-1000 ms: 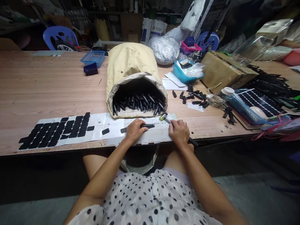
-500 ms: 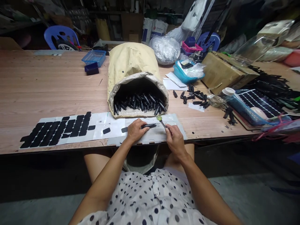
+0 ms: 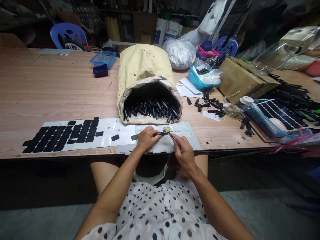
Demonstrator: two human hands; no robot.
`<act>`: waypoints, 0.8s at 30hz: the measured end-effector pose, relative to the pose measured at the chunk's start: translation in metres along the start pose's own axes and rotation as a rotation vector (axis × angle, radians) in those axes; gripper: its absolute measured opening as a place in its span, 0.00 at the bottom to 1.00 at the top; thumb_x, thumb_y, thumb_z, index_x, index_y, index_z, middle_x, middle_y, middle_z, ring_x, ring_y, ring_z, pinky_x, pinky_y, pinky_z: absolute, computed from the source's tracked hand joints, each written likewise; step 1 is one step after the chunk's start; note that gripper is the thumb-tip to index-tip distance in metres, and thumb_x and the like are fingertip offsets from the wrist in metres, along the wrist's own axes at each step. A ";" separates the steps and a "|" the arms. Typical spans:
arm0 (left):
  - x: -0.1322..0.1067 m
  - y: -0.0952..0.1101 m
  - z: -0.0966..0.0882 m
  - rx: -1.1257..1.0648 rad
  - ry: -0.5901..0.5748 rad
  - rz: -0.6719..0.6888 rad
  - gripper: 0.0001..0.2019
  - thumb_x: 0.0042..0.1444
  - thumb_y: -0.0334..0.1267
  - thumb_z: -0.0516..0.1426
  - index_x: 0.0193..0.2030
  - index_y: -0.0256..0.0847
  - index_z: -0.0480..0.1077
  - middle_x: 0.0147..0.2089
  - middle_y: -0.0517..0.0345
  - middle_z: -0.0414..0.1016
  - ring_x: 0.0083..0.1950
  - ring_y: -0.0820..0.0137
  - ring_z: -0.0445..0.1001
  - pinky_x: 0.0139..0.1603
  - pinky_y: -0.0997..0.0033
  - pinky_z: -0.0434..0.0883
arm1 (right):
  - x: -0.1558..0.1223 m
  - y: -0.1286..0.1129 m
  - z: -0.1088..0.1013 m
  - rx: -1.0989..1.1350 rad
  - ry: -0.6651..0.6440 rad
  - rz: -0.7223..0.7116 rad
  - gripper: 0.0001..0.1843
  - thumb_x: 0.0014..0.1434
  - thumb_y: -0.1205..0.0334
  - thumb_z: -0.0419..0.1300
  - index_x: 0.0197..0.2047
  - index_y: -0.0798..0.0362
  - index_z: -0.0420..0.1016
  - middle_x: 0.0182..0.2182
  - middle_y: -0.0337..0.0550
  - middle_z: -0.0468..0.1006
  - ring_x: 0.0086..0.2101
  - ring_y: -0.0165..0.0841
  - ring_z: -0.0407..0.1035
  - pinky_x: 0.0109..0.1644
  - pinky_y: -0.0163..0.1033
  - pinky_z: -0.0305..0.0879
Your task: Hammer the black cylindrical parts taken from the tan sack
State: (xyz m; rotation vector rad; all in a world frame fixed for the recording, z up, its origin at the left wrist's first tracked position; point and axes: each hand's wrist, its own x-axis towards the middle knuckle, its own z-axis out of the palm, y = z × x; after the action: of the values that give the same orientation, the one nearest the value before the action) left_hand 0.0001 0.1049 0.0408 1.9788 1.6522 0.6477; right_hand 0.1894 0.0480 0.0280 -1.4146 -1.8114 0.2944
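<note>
Being pinched between the thumb and fingers of the left hand (image 3: 145,139) is one slim black piece (image 3: 158,134), its free end pointed to three o'clock above a pale board (image 3: 188,138). One small hammer (image 3: 167,129) is gripped in the closed fingers of the right hand (image 3: 184,151); its yellow-green head is held at the piece's end, though contact cannot be told. From the hands, one yellow sack (image 3: 146,60) is laid at twelve o'clock, its mouth turned to six, and crowded black parts (image 3: 157,106), too many to count, are held inside. Clear plastic bags (image 3: 210,77) are contained in one turquoise basin (image 3: 197,84) at one o'clock. One light-blue basket (image 3: 103,59) is set at eleven, with one dark-blue bin (image 3: 100,71) just beside it. One cardboard box (image 3: 237,80) is placed at two. Two dark patches (image 3: 115,137) are spaced apart at nine. The tabletop behind the sack is blocked from view.
</note>
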 end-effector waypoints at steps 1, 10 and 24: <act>0.000 0.001 0.000 0.002 -0.001 -0.006 0.10 0.56 0.39 0.62 0.44 0.49 0.82 0.37 0.59 0.74 0.43 0.67 0.74 0.44 0.70 0.69 | 0.000 -0.002 0.000 0.005 0.002 -0.010 0.20 0.69 0.61 0.48 0.57 0.45 0.75 0.39 0.45 0.77 0.41 0.35 0.73 0.49 0.41 0.71; 0.000 0.002 0.000 -0.010 -0.003 -0.008 0.10 0.56 0.38 0.61 0.43 0.49 0.82 0.37 0.59 0.74 0.43 0.67 0.73 0.43 0.70 0.69 | 0.005 0.005 0.004 -0.049 0.033 -0.052 0.19 0.69 0.62 0.48 0.56 0.46 0.76 0.37 0.44 0.76 0.39 0.34 0.72 0.45 0.38 0.69; -0.042 -0.001 -0.001 -0.335 -0.117 0.329 0.11 0.59 0.42 0.59 0.45 0.42 0.77 0.36 0.58 0.77 0.31 0.73 0.71 0.35 0.74 0.69 | 0.016 0.053 -0.006 -0.652 0.130 0.023 0.14 0.64 0.65 0.54 0.47 0.49 0.79 0.33 0.45 0.70 0.35 0.37 0.59 0.38 0.39 0.52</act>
State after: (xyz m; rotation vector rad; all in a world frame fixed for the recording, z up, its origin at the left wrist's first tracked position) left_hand -0.0079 0.0640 0.0393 2.0060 1.0754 0.8472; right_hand 0.2305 0.0788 0.0066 -1.8371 -1.8637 -0.4105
